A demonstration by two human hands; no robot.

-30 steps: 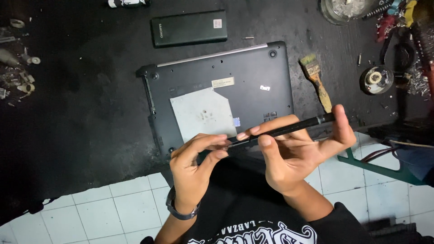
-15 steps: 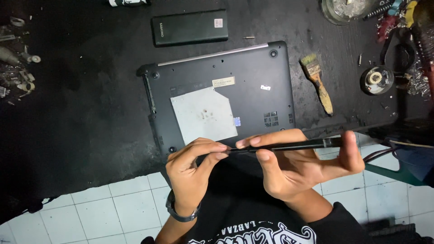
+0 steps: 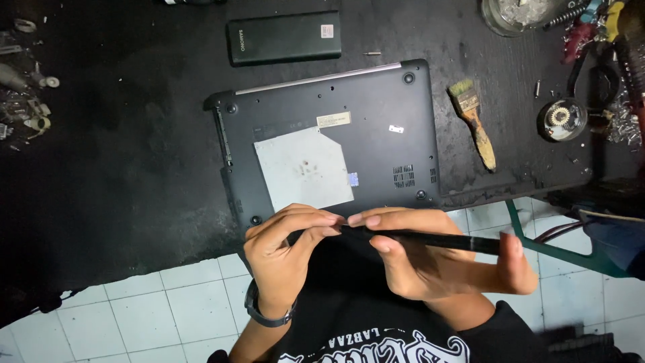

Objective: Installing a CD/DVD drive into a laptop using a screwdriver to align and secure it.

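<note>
Both hands grip 1 long, thin black strip (image 3: pixel 430 240) edge-on, level above the tabletop's (image 3: pixel 121 168) near edge: left hand (image 3: pixel 282 259) fingers pinch its end, right hand (image 3: pixel 430 265) fingers clasp its length. Beyond, overturned dark laptop (image 3: pixel 322 141), then paintbrush (image 3: pixel 474 121).

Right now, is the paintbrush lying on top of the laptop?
No, the paintbrush lies on the black table, to the right of the upturned laptop.

Laptop (image 3: pixel 329 141) lies upturned on the table (image 3: pixel 121 168), a brush (image 3: pixel 474 121) right of it, a flat slab (image 3: pixel 284 37) behind
</note>
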